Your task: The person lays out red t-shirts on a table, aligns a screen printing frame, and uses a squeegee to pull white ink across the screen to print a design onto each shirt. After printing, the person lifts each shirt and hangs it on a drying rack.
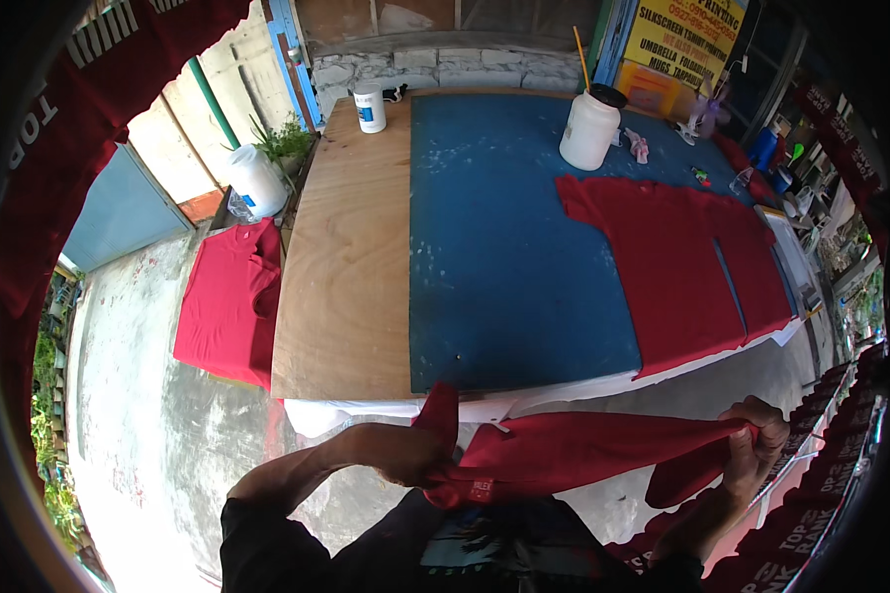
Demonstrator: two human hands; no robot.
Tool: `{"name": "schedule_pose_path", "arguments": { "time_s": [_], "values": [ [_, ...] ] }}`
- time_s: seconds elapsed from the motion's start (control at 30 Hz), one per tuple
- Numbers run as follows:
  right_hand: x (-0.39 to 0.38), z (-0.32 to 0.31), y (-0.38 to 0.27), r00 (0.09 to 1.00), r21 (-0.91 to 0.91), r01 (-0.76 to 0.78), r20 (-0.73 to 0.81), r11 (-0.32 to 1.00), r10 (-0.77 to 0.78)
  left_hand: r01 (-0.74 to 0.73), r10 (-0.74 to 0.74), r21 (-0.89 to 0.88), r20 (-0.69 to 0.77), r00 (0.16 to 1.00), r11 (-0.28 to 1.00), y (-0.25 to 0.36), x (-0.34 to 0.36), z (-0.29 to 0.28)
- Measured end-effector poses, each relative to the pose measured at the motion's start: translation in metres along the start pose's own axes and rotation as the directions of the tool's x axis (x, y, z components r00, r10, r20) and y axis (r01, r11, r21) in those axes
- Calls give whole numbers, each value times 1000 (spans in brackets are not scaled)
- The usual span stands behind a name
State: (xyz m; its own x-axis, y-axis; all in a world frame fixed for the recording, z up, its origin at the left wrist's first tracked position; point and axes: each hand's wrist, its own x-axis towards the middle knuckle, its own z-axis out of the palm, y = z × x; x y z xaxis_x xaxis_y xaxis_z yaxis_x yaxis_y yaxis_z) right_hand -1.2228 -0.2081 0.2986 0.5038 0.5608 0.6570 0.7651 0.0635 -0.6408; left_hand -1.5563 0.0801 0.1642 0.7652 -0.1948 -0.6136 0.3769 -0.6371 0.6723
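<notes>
Red T-shirt (574, 455) stretched between both hands, just in front of the worktop's (514, 277) near edge. Left hand (410, 457): fingers partly hidden, closed on bunched cloth. Right hand (758, 440): fingers gripping the opposite end. Flat red shirts (663, 277) along worktop's right edge; lidded white jar (588, 130) near far edge.

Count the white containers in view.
3: a small tub near the far left corner of the table, a larger jar on its blue section, a bucket left of the table. Clutter at right may hide more.
</notes>
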Motion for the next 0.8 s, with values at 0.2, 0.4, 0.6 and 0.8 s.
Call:
{"name": "schedule_pose_path", "arguments": {
  "time_s": [0.2,0.4,0.6,0.8],
  "values": [
    [-7,-15,12,991,-38,-96,-100,995,92,-94,-23,-168,-588,809,981,-42,-49,20],
    [19,-31,40,953,-49,-159,-268,986,140,-429,-270,-386,-913,307,817,-8,-117,-6],
    [106,-36,69,943,-86,-58,-333,995,26,-345,-122,-52,-975,-185,937,39,-154,-72],
    [289,-6,101,939,-167,100,-310,981,-148,-132,83,139,-929,-360,981,58,-180,-214]
  ]
}}
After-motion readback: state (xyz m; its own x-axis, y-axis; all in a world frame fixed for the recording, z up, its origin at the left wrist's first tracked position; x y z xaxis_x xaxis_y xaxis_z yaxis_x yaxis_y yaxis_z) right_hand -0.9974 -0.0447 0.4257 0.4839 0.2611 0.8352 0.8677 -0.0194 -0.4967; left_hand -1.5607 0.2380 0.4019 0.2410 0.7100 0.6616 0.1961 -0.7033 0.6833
